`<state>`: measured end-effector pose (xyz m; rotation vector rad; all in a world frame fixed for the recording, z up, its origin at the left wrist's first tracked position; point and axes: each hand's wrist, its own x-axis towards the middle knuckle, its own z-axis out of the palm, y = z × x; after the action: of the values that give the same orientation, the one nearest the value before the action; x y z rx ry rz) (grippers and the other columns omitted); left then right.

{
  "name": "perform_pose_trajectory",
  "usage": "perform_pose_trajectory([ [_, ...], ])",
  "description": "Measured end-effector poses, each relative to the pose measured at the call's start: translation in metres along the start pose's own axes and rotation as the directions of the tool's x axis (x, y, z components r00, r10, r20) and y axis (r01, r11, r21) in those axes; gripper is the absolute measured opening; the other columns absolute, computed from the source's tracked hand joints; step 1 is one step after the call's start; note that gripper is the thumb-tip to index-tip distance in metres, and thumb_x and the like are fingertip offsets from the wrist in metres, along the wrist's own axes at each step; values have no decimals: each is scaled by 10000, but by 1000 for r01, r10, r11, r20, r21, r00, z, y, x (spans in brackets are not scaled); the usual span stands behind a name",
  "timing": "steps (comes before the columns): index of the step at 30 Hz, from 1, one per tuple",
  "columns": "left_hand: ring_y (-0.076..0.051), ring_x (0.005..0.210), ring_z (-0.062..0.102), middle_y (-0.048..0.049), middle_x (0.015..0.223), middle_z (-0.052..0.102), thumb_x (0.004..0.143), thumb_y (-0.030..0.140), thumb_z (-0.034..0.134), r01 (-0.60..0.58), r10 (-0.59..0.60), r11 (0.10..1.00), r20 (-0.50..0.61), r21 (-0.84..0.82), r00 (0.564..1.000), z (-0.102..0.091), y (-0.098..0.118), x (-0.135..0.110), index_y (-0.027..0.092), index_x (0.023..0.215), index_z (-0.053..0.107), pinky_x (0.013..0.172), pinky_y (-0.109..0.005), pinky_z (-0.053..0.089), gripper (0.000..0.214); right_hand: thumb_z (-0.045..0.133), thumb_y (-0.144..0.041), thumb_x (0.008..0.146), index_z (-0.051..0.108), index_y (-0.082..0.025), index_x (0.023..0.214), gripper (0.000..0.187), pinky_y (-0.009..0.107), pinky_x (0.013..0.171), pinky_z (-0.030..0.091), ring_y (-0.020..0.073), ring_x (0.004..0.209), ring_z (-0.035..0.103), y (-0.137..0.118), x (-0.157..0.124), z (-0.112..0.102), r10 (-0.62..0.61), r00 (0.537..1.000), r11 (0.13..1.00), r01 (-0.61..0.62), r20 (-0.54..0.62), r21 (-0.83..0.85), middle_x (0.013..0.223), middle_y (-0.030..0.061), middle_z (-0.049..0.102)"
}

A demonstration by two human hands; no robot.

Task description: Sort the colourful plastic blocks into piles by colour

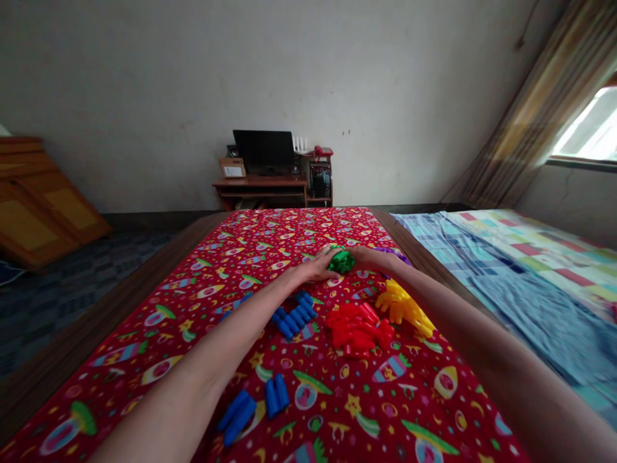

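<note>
Far out on the red patterned cloth, both arms reach toward a bunch of green plastic pieces. My left hand curves around the bunch from the left, fingers against it. From the right side my right hand presses on the same bunch; its fingertips are mostly hidden. Nearer to me lie a heap of red plastic pieces and a heap of yellow plastic pieces. Blue tube-like plastic pieces lie beside my left forearm, with more blue pieces closer in. Purple pieces show partly behind my right forearm.
A desk with a monitor stands at the far wall. To the right is a bed with checked covers. A wooden cabinet stands at the left. Brown edges flank the cloth.
</note>
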<state>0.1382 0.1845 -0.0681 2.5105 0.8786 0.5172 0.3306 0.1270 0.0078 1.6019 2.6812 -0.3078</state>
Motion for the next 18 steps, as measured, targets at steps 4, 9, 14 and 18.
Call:
perform_pose_trajectory([
  [4, -352, 1418, 273, -154, 1497, 333, 636, 362, 820, -32, 32, 999, -2, -10, 999, -4, 6, -1, 212, 1452, 329, 1147, -505, 274, 964, 592, -74, 801, 691, -94, 1082, 299, 251, 764, 517, 187, 857, 661, -18, -28, -26, 23, 1000, 999, -22, 19, -50, 1025, 92, 725],
  [9, -336, 1416, 278, -155, 1496, 345, 675, 373, 790, -87, 87, 996, -36, -11, 996, -13, 22, -8, 199, 1474, 292, 1157, -495, 265, 957, 552, -123, 874, 664, -111, 1152, 300, 296, 894, 485, 208, 974, 640, -42, -81, -50, -14, 999, 998, 12, -48, -60, 1098, 121, 693],
  [14, -329, 1436, 245, -157, 1524, 327, 798, 411, 678, -126, 126, 992, -66, 6, 990, -26, 52, -40, 183, 1455, 335, 1170, -502, 229, 776, 606, -228, 869, 515, -162, 1368, 512, 362, 892, 508, 209, 971, 635, -38, -148, -25, -139, 975, 990, 137, -172, -22, 1078, 119, 681],
  [18, -281, 1419, 307, -159, 1515, 362, 932, 448, 496, -165, 167, 986, -84, 31, 982, -17, 88, -91, 178, 1430, 384, 1166, -475, 251, 578, 631, -312, 864, 354, -181, 1481, 689, 386, 954, 498, 245, 1132, 602, -44, -198, 12, -145, 965, 989, 149, -220, 2, 1274, 170, 604],
])
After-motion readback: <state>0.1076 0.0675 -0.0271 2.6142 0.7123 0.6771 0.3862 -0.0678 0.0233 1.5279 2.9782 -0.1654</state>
